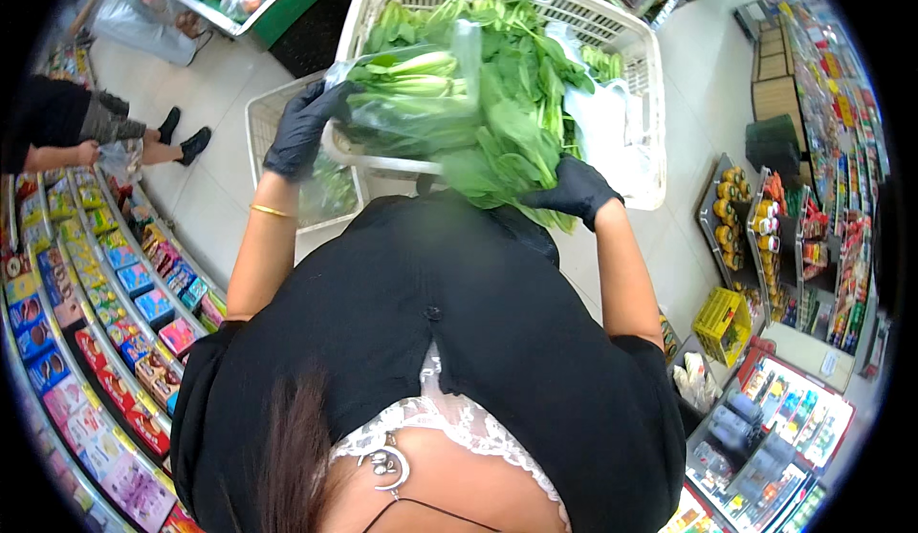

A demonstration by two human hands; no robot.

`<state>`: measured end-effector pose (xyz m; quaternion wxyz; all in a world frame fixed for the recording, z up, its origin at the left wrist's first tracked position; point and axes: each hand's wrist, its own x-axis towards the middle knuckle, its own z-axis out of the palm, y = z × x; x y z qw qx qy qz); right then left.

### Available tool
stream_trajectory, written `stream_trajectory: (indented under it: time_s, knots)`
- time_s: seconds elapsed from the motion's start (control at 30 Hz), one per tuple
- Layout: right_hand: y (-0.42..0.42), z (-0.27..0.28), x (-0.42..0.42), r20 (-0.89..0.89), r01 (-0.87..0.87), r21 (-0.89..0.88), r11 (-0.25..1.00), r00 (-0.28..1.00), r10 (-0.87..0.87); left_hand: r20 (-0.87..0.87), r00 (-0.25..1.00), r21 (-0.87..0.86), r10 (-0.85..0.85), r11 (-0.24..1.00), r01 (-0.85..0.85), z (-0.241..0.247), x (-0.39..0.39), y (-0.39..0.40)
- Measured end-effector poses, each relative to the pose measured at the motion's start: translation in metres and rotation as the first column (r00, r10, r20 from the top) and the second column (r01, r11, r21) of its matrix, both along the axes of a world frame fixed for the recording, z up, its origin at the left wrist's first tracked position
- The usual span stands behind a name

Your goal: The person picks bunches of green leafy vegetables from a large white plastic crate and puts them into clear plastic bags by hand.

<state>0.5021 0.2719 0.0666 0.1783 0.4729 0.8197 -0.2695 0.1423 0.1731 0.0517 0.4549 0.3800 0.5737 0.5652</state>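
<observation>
My left hand (pixel 305 128), in a black glove, grips the edge of a clear plastic bag (pixel 409 121) with pale-stemmed leafy greens (pixel 423 74) inside. In my black-gloved right hand (pixel 577 189) is a bunch of broad-leaved greens (pixel 509 156), blurred at its near end, hanging over the crate's near rim. Both hands are at the near side of a white slatted plastic crate (pixel 652 103). More loose greens (pixel 495 38) fill the crate. A white plastic bag (pixel 609 131) lies along its right side.
A second white crate (pixel 262 124) holding greens stands at lower left of the first. Snack shelves (pixel 107 282) curve along the left. Another person (pixel 115 124) stands at far left. A green produce stand (pixel 265 17) is beyond; a yellow crate (pixel 721 325) and jar racks (pixel 731 210) are right.
</observation>
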Motion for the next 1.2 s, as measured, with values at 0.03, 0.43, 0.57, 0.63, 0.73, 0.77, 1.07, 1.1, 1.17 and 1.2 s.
stream_trajectory:
  time_s: [0.03, 0.43, 0.57, 0.63, 0.73, 0.77, 1.07, 1.1, 1.17, 1.2]
  knots:
    - [-0.007, 0.001, -0.004, -0.051, -0.015, 0.101, 0.995, 0.999, 0.020, -0.004, 1.000, 0.024, 0.014, 1.000, -0.014, -0.001, -0.002, -0.001]
    - [-0.029, -0.018, 0.040, -0.585, 0.162, -0.305, 0.939, 0.745, -0.319, 0.154, 0.988, 0.221, -0.009, 0.975, -0.026, 0.017, -0.002, 0.006]
    - [0.013, -0.035, 0.076, -0.568, 0.018, -0.822, 0.569, 0.049, -0.822, 0.096, 0.994, 0.249, -0.044, 0.968, 0.019, 0.019, -0.009, 0.013]
    - [0.020, -0.008, 0.038, -0.512, -0.041, -0.846, 0.532, -0.219, -0.830, 0.236, 0.969, 0.232, -0.068, 0.973, 0.012, 0.016, -0.007, 0.017]
    - [0.054, 0.014, -0.017, -0.569, -0.591, -0.606, 0.532, -0.146, -0.809, 0.307, 0.950, 0.183, -0.061, 0.983, 0.004, 0.015, -0.010, 0.021]
    - [0.066, 0.022, -0.030, -0.650, -0.449, -0.639, 0.625, -0.120, -0.750, 0.314, 0.948, 0.164, -0.040, 0.986, -0.013, 0.013, -0.010, 0.020]
    - [0.123, -0.014, -0.033, -0.429, -0.097, -0.036, 0.995, 0.901, 0.072, 0.478, 0.878, 0.128, -0.018, 0.991, -0.049, 0.003, -0.019, 0.019]
    - [0.109, -0.025, -0.025, -0.478, -0.156, 0.060, 0.986, 0.863, 0.165, 0.487, 0.873, 0.140, -0.027, 0.989, -0.047, 0.001, -0.017, 0.019]
    - [0.094, -0.055, 0.000, -0.471, -0.061, 0.009, 0.998, 0.880, 0.058, 0.501, 0.864, 0.160, -0.049, 0.986, -0.037, -0.002, -0.016, 0.018]
    - [0.084, -0.055, 0.007, -0.480, 0.054, -0.090, 0.994, 0.873, -0.091, 0.536, 0.842, 0.165, -0.065, 0.986, -0.029, -0.001, -0.017, 0.017]
